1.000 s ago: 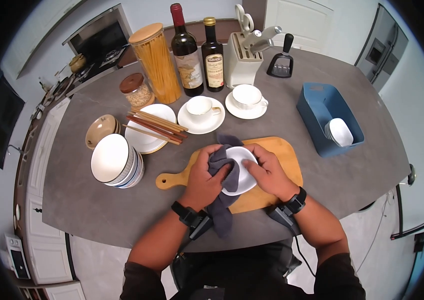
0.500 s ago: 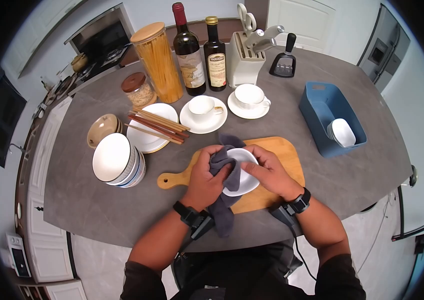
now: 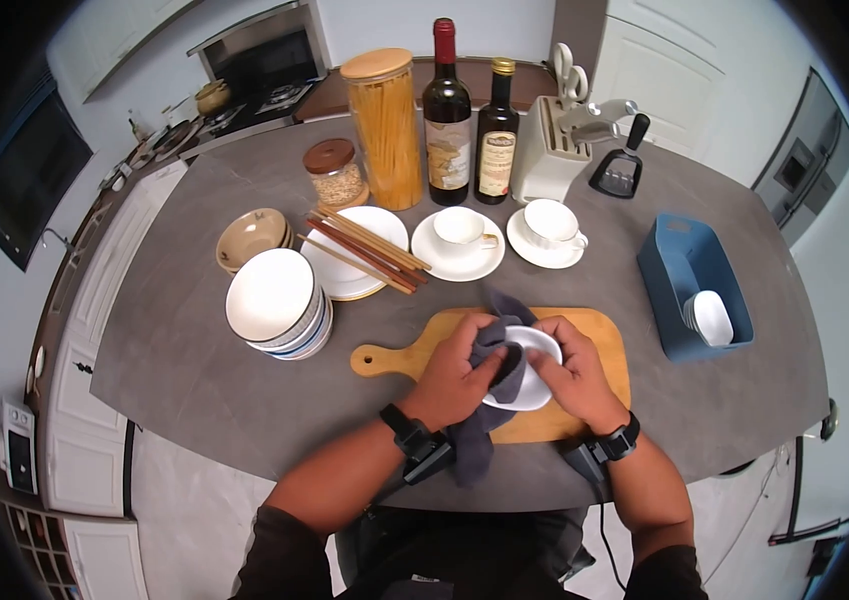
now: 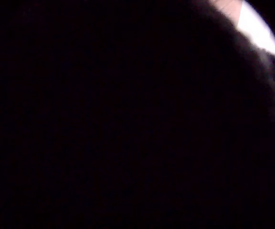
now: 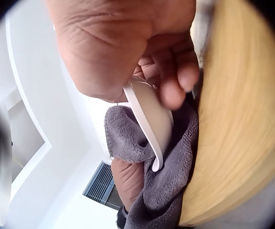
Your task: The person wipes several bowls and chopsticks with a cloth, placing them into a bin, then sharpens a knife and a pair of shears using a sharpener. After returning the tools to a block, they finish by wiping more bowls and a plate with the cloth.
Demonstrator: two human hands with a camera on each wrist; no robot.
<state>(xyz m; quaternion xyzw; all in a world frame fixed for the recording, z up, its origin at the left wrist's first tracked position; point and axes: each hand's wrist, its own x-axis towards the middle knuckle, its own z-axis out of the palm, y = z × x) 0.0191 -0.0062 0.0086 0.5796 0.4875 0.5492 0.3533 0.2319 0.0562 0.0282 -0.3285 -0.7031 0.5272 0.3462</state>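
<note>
Over the wooden cutting board [image 3: 599, 335], a small white bowl [image 3: 536, 393] is held between the two hands in the head view. My left hand [image 3: 449, 385] grips a dark grey cloth [image 3: 474, 452], wrapped over the bowl's left side with a fold inside it. The right hand [image 3: 582, 380] pinches the bowl's right rim, thumb inside and fingers beneath. From the right wrist, the bowl [image 5: 149, 114] appears tilted on edge, with the cloth [image 5: 168, 171] bunched around it close to the board. The left wrist view is almost wholly black.
To the right stands a blue bin [image 3: 674, 315] with white bowls [image 3: 712, 318] inside. Stacked bowls [image 3: 269, 295], a plate with chopsticks [image 3: 364, 245] and two cups on saucers lie left and behind. Farther back are bottles [image 3: 447, 150], a pasta jar [image 3: 384, 140] and a knife block [image 3: 549, 155].
The head view has shifted, so the counter's contents sit lower and farther right. Both hands keep hold of the bowl and cloth, and the cloth's fold inside the bowl has changed shape.
</note>
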